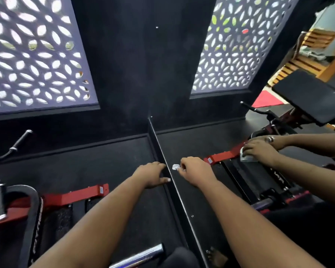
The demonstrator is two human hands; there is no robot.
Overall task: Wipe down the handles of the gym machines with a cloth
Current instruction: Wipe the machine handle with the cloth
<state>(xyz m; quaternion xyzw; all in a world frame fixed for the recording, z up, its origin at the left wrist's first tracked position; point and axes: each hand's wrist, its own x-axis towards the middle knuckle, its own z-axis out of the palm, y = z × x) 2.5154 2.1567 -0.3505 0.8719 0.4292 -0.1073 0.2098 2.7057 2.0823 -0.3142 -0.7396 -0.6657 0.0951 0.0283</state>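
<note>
Beside the chrome bar (141,255), left hand (150,176) rests open on the mirror edge (163,157), right hand (196,171) pinches white cloth (175,167).

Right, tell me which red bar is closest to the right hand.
The red bar just right of the right hand, which pinches a white cloth. The other red bar lies lower left, beyond the left hand.
</note>
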